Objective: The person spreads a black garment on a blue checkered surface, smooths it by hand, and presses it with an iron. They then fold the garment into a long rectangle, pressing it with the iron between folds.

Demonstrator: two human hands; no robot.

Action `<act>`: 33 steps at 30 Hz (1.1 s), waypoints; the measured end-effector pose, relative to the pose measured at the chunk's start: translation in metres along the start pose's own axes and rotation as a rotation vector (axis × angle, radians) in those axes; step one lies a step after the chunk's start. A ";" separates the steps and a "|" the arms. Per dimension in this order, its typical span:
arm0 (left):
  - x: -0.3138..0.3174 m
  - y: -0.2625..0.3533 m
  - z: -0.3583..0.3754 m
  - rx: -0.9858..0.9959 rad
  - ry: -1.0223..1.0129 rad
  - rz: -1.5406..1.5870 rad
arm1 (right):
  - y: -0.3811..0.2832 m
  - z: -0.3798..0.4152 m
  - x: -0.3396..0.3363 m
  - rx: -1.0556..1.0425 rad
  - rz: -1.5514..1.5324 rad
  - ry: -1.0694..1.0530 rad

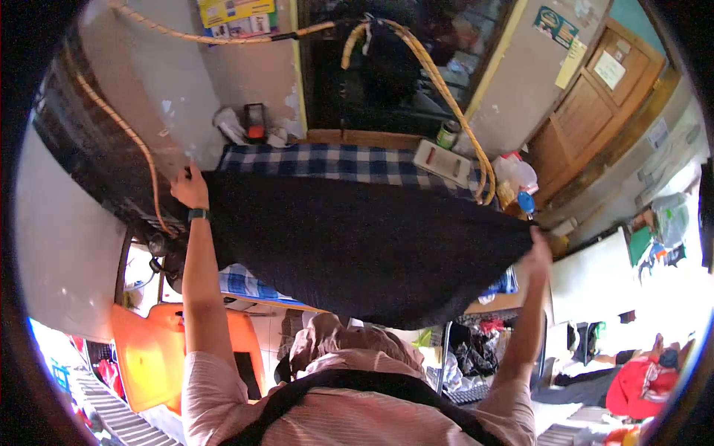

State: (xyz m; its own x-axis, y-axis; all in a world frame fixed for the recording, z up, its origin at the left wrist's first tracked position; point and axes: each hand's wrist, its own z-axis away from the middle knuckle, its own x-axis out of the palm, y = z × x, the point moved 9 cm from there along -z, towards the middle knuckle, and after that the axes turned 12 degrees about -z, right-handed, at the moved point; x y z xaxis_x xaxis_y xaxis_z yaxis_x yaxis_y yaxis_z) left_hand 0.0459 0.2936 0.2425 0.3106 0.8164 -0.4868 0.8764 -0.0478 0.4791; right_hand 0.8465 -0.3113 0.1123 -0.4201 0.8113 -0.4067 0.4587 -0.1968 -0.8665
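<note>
A wide piece of black cloth point(364, 238) hangs stretched between my two hands, its lower edge sagging in a curve in front of my body. My left hand point(191, 188) grips its upper left corner with fingers closed; a dark watch is on that wrist. At the right end, my right hand point(537, 249) pinches the other corner, slightly blurred. Beneath and behind the cloth lies a table with a blue and white checkered cover point(312, 161), mostly hidden by the black fabric.
A white tray-like board point(442, 163), a green can point(448, 134) and a plastic bag point(515, 175) sit at the table's back right. Wrapped cables point(439, 74) hang overhead. An orange chair point(152, 357) is at lower left. A person in red point(645, 386) is at lower right.
</note>
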 end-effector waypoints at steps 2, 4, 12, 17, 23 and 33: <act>0.049 -0.026 0.047 0.105 -0.258 -0.107 | 0.005 0.026 0.065 0.113 -0.217 0.006; 0.123 -0.076 0.092 0.292 -0.640 -0.351 | 0.044 0.059 0.100 0.457 -0.685 -0.075; 0.110 -0.152 0.141 0.225 -0.757 0.077 | 0.075 0.074 0.076 0.392 -0.459 0.060; 0.083 -0.178 0.142 0.145 -0.633 0.298 | 0.052 0.107 0.103 0.201 -0.118 -0.053; 0.106 -0.195 0.166 0.116 -0.777 0.210 | 0.018 0.093 0.092 0.152 -0.116 0.106; 0.031 -0.169 0.145 0.046 -0.557 -0.090 | -0.061 0.100 -0.021 -0.022 0.061 -0.103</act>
State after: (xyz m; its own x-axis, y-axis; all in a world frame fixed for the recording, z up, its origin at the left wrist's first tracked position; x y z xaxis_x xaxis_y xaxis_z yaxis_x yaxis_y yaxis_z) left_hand -0.0387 0.2433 0.0404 0.3706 0.3923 -0.8419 0.9195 -0.0273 0.3921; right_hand 0.7493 -0.3717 0.1444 -0.4690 0.7368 -0.4870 0.5023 -0.2311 -0.8333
